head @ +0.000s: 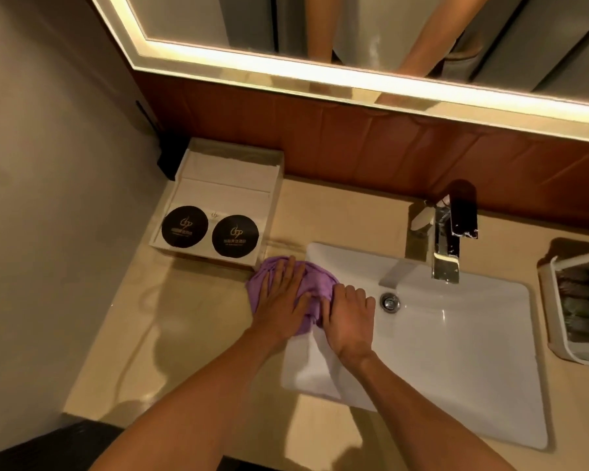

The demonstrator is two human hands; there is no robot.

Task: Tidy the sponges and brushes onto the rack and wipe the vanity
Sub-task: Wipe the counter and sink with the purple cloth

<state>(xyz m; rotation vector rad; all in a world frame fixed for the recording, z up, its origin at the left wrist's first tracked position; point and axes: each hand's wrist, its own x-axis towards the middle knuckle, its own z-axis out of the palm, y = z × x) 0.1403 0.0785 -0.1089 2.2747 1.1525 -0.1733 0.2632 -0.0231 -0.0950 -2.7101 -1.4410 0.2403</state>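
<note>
Two bare forearms are seen entering from the near edge of the vanity [191,321]. The left hand [281,297] is laid flat on the cloth [315,278], fingers straight and slightly spread, nothing gripped. The right hand [349,319] is set on the cloth's right part just beside the left hand, thumb pressed on the fabric. Its fingers are bent at the knuckles and the tips are hidden, so whether the cloth is pinched cannot be told.

The purple cloth is bunched on the vanity top at the left rim of the sink [463,375], partly draped over that rim. A drain [389,301] is seen in the basin just right of the right hand. A chrome faucet [446,256] is mounted at the sink's far edge.

A white tray [225,193] is placed at the far left corner, near the cloth, with two black discs [184,226] side by side in its near part. A white rack [548,300] is seen at the right edge, cut off by the frame, contents blurred. A lit mirror [320,68] is hung above the far edge.
</note>
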